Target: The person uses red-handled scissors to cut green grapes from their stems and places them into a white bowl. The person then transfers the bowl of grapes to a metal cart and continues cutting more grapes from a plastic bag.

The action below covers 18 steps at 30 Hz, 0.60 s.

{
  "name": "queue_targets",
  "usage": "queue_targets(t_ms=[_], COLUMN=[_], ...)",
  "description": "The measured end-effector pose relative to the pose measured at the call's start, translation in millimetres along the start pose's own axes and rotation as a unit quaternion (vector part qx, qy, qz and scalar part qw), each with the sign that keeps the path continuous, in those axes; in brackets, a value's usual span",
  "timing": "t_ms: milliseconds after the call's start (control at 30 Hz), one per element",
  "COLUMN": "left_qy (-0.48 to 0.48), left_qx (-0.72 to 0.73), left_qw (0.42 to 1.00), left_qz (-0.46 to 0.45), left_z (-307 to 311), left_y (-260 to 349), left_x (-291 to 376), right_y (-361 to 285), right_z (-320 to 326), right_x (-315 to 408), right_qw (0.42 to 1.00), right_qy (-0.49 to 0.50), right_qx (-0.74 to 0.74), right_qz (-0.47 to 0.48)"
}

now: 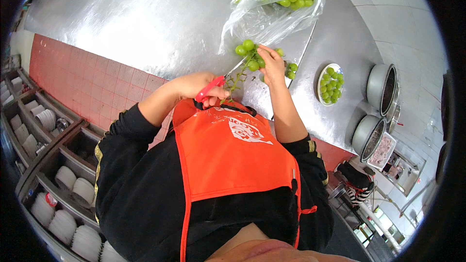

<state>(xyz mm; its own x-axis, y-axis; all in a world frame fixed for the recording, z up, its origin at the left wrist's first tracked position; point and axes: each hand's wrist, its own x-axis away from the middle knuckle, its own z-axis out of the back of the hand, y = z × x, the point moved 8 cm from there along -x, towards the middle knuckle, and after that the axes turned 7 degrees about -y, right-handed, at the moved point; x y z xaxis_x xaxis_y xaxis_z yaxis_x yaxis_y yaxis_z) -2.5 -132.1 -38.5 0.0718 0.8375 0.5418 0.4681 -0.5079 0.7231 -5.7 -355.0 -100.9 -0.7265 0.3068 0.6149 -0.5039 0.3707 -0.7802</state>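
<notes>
My left hand [198, 82] is closed on red-handled scissors [208, 89], the blades pointing up and right among the grapes. The bare lower stem of a green grape bunch [253, 65] reaches down to my left fingertips. My right hand [273, 67] holds the bunch's upper part, fingertips on the stems and grapes. A few green grapes [292, 67] lie just right of that hand. Beyond both hands, a clear plastic bag [269, 27] with more green grapes rests on the metal table [193, 18]. To the right is an oval plate [321, 96] of separate green grapes.
Metal pots [375, 83] and a white basket [390, 149] with pinkish contents stand at the far right. A red mat [98, 80] runs along the near left table edge. Divided bins [47, 167] with white stacked ware are at the left. Another person [358, 182] is at the lower right.
</notes>
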Motion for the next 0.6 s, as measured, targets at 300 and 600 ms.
queue_targets(t_ms=[300,600], left_qy=[0.382,0.351], left_qx=[-0.656,-0.727], left_qw=[0.652,0.589], left_qz=[-0.001,0.029], left_z=[40.7,41.4], left_y=[50.0,70.6], left_x=[-9.0,-35.9], right_y=[-7.2,-3.5], right_z=[0.9,2.5], right_x=[1.9,2.3], right_qw=[0.996,0.997], right_qy=[-0.087,-0.076], right_qx=[0.008,0.004], right_qz=[0.018,0.020])
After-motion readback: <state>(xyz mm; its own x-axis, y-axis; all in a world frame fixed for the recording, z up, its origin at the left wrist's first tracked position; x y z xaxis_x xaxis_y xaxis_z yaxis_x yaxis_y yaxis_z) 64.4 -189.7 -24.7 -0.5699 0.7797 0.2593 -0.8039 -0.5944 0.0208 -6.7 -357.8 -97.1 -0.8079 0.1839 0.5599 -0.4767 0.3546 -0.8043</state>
